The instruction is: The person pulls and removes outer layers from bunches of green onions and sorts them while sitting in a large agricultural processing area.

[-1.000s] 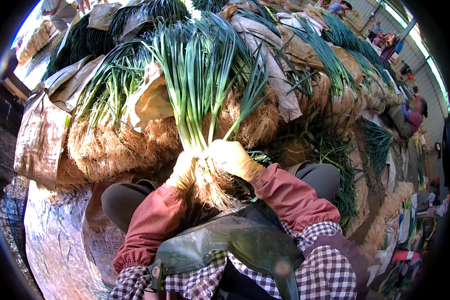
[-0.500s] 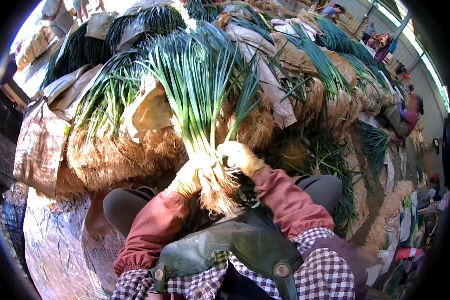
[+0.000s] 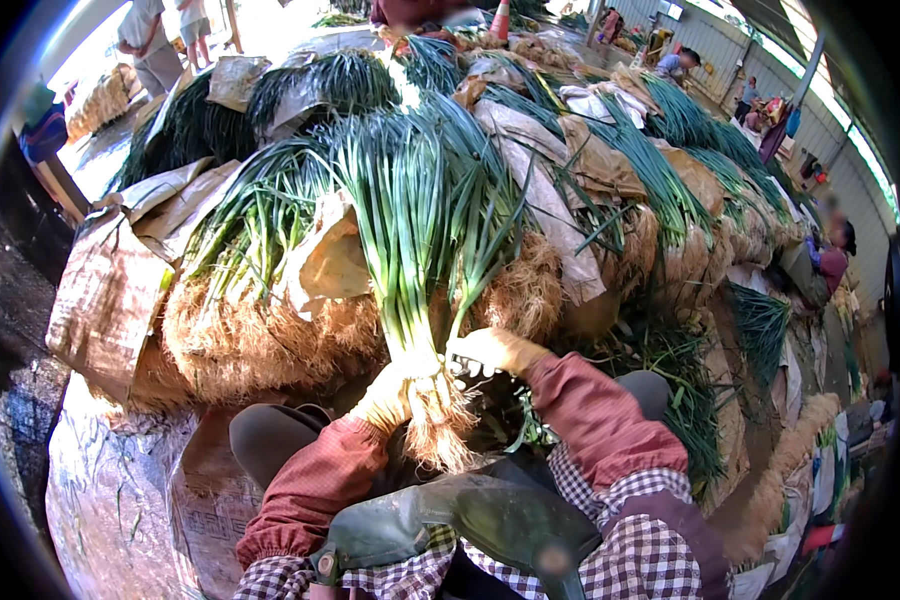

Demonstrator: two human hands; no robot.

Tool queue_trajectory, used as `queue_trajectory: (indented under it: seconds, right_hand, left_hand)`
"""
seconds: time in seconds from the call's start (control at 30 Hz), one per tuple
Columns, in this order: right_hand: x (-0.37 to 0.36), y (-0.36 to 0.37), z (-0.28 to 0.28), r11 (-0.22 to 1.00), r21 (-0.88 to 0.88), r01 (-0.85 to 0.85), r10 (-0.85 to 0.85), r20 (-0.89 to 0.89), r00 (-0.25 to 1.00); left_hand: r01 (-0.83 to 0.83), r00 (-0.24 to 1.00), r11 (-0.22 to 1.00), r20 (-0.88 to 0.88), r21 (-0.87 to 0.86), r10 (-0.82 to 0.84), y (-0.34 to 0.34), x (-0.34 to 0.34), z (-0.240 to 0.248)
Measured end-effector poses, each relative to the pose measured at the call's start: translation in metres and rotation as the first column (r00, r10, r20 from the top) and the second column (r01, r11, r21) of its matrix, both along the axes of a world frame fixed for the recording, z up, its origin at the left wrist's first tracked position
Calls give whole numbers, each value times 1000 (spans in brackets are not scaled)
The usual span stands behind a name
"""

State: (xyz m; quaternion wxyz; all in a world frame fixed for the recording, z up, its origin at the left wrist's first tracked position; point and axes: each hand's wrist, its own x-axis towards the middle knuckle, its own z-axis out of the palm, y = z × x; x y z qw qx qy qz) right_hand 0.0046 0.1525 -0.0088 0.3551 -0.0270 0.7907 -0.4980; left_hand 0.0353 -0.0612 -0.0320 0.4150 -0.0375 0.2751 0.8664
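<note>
My left hand point(image 3: 385, 397), in a yellowish glove, is closed around the white lower stems of a bunch of scallions point(image 3: 402, 270). Their long green leaves fan upward and away from me, while the tan roots point(image 3: 438, 430) hang below the fist. Just right of the bunch, my gloved right hand point(image 3: 498, 352) has its fingers curled at the base of a scallion stalk point(image 3: 467, 300) that stands a little apart from the others. Both forearms wear red sleeves over checked cloth.
Heaped scallions with matted roots point(image 3: 260, 335) lie in front, partly covered by brown paper sheets point(image 3: 115, 295). Loose green leaves point(image 3: 680, 385) lie at right. A dark green apron point(image 3: 420, 520) covers my lap. Co-workers sit at right and farther back; an orange cone point(image 3: 501, 20) stands far off.
The view has tilted up slightly, so the scene sits lower and more to the right. My left hand keeps its hold on the bunch; my right hand stays beside it, its fingers slightly shifted.
</note>
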Motion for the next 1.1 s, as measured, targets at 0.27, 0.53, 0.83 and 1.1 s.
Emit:
queue_trajectory:
  seconds: [0.27, 0.53, 0.83, 1.1]
  right_hand:
    - [-14, 35, 43, 816, -555, 165, 15, 305, 952]
    - [6, -1, 126, 2, -985, 175, -251, 169, 953]
    - [-45, 71, 99, -312, -857, 409, -279, 494, 823]
    - [-63, 111, 86, -379, -819, 431, -454, 571, 684]
  left_hand:
    - [91, 977, 996, -192, 2, -89, 13, 4, 86]
    - [287, 930, 886, -114, -365, -349, 62, -7, 167]
    - [127, 973, 992, -197, 22, -120, 113, 11, 162]
    - [-155, 933, 907, -361, -392, 3, 17, 56, 164]
